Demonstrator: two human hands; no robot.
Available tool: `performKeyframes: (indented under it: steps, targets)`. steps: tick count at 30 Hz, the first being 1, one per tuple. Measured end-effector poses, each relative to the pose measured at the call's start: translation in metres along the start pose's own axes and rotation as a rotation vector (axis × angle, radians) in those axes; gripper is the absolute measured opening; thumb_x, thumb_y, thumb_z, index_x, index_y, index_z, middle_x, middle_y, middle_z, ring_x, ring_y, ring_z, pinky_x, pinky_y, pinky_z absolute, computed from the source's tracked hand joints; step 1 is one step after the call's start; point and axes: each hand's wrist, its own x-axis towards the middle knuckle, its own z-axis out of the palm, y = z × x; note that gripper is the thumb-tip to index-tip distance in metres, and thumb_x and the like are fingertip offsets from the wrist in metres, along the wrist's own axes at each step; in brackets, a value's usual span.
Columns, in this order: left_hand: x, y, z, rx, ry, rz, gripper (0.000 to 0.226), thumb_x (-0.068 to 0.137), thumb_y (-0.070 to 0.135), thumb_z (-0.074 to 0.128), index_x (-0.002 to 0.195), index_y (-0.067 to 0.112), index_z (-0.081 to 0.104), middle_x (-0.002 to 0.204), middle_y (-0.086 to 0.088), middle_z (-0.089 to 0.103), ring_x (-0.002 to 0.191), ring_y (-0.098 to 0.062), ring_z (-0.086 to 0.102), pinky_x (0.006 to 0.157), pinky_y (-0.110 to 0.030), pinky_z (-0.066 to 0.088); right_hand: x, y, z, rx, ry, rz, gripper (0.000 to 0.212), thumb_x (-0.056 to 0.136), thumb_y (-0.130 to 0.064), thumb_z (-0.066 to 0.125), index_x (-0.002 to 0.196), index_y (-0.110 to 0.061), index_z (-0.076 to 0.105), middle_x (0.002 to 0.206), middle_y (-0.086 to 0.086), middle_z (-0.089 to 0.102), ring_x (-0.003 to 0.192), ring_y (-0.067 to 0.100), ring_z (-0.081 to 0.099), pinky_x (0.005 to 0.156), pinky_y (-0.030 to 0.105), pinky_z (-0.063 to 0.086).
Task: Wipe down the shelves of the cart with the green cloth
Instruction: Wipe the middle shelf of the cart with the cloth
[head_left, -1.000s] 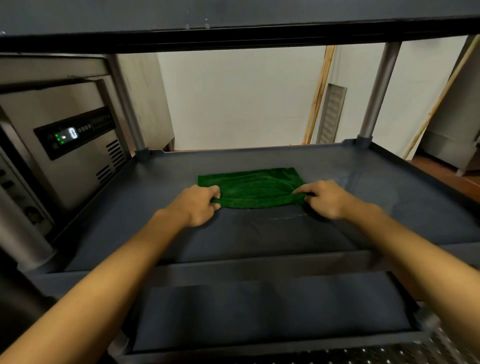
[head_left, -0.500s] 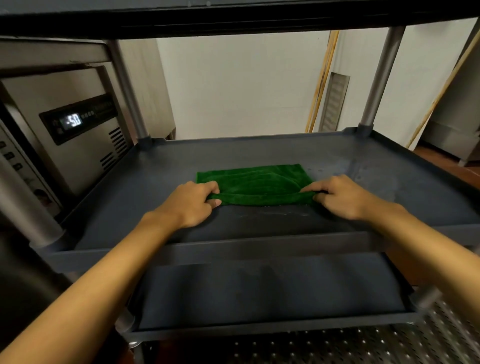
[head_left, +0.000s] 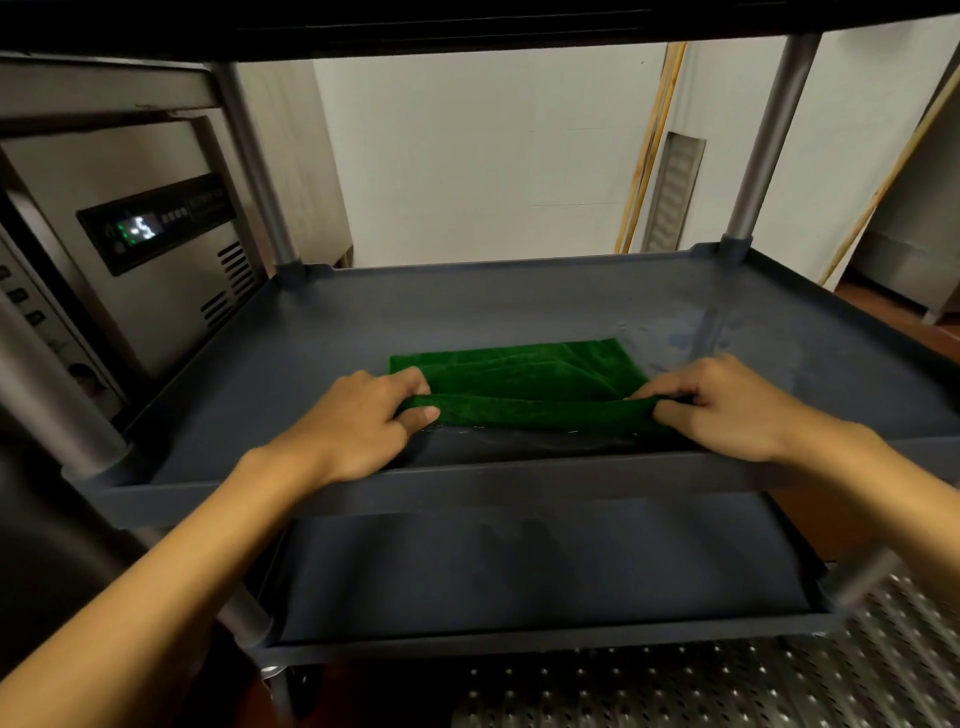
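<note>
At the far left I see a stainless steel appliance (head_left: 156, 249) standing just beside the cart, its dark control panel (head_left: 156, 223) lit with green digits that I cannot read for certain. A grey corner post (head_left: 49, 395) of the cart rises close in front of it at the near left, and a second post (head_left: 260, 171) stands at the far left corner, partly covering the appliance's side.

My left hand (head_left: 358, 421) reaches over the front rim of the middle shelf (head_left: 467, 306). Its fingers are curled closed, pinching the near left corner of the green cloth (head_left: 519, 379) between thumb and fingertips. The cloth lies folded on the middle shelf, a little nearer the front than the back, its near edge lifted slightly into a ridge between my two hands.

My right hand (head_left: 727, 410) grips the near right corner the same way, fingers bent tightly around the fabric. Beyond it the shelf surface carries pale wet-looking smears (head_left: 691, 332).

Below, the lower shelf (head_left: 519, 571) is partly hidden by my forearms and the middle shelf's rim. The underside of the top shelf (head_left: 467, 21) cuts off the view overhead.

To the right stand another post (head_left: 763, 140), a white wall (head_left: 493, 156), wooden strips (head_left: 649, 150) leaning against it, and perforated metal flooring (head_left: 727, 686).
</note>
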Motion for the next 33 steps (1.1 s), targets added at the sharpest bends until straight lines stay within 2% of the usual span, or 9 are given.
performKeyframes:
  steps: [5,7,10,14,18,22,26,30,33]
  targets:
    - [-0.011,0.0,-0.003,-0.085,-0.009,0.017,0.009,0.097,0.046,0.053,0.105,0.041,0.054,0.097,0.001,0.071,0.09,-0.019,0.065,0.083,-0.036,0.049,-0.009,-0.004,-0.006,0.028,0.008,-0.029,0.026,0.089,-0.014,0.063,0.106,-0.029,0.076,0.083,-0.035,0.063,0.076,-0.021,0.058,0.066,0.0,0.039]
    - [-0.018,-0.001,-0.003,-0.134,-0.016,0.055,0.02,0.097,0.047,0.054,0.116,0.044,0.058,0.104,0.007,0.07,0.087,-0.01,0.062,0.083,-0.034,0.049,-0.013,-0.007,-0.008,0.032,0.004,-0.042,0.027,0.089,-0.014,0.063,0.105,-0.031,0.076,0.084,-0.03,0.068,0.077,-0.013,0.062,0.069,0.005,0.044]
    - [-0.027,-0.002,-0.004,-0.134,-0.031,0.079,0.037,0.092,0.058,0.047,0.126,0.049,0.058,0.093,0.015,0.06,0.084,-0.001,0.055,0.079,-0.026,0.044,-0.016,-0.01,-0.012,0.047,0.005,-0.052,0.03,0.088,-0.017,0.063,0.108,-0.037,0.073,0.096,-0.017,0.074,0.082,0.0,0.067,0.079,0.025,0.054]
    - [-0.034,0.0,-0.007,-0.081,-0.099,0.119,0.037,0.091,0.061,0.043,0.12,0.048,0.063,0.091,0.009,0.063,0.089,-0.004,0.053,0.08,-0.028,0.047,-0.018,-0.015,-0.007,0.059,-0.027,-0.124,0.036,0.088,-0.011,0.06,0.111,-0.036,0.072,0.109,-0.02,0.069,0.094,0.0,0.065,0.087,0.025,0.051]
    - [-0.04,0.004,-0.009,-0.061,-0.09,0.156,0.036,0.093,0.056,0.048,0.12,0.04,0.067,0.096,0.008,0.068,0.09,-0.003,0.054,0.079,-0.026,0.046,-0.02,-0.015,-0.004,0.079,-0.021,-0.159,0.037,0.089,-0.005,0.059,0.105,-0.034,0.075,0.095,-0.031,0.066,0.09,-0.004,0.063,0.082,0.019,0.048]
    - [-0.041,0.01,-0.01,-0.027,-0.11,0.207,0.038,0.096,0.055,0.044,0.11,0.031,0.071,0.103,0.01,0.07,0.102,-0.006,0.055,0.089,-0.034,0.048,-0.023,-0.016,-0.002,0.089,-0.035,-0.175,0.032,0.086,0.0,0.061,0.096,-0.025,0.078,0.088,-0.015,0.064,0.085,0.006,0.062,0.082,0.035,0.049]
    - [-0.034,0.024,-0.012,0.031,-0.107,0.192,0.062,0.082,0.078,0.041,0.116,0.032,0.068,0.123,0.018,0.053,0.117,-0.002,0.046,0.101,-0.026,0.041,-0.026,-0.022,-0.005,-0.077,-0.068,-0.176,0.032,0.082,-0.035,0.059,0.11,-0.029,0.074,0.12,-0.01,0.054,0.115,0.009,0.046,0.105,0.036,0.034]
    - [-0.025,0.05,-0.002,0.064,-0.093,0.251,0.079,0.075,0.081,0.054,0.141,0.038,0.046,0.127,0.019,0.046,0.121,-0.004,0.045,0.1,-0.03,0.045,-0.023,-0.044,0.002,-0.12,-0.08,-0.247,0.067,0.081,-0.074,0.052,0.138,-0.04,0.05,0.125,-0.019,0.048,0.118,0.003,0.042,0.103,0.025,0.034]
    - [-0.02,0.066,0.011,0.169,-0.113,0.267,0.087,0.073,0.08,0.058,0.145,0.036,0.039,0.127,0.012,0.047,0.119,-0.011,0.045,0.096,-0.034,0.047,-0.013,-0.061,0.018,-0.223,-0.133,-0.281,0.09,0.072,-0.09,0.044,0.145,-0.039,0.038,0.127,-0.019,0.047,0.116,0.004,0.044,0.097,0.027,0.04]
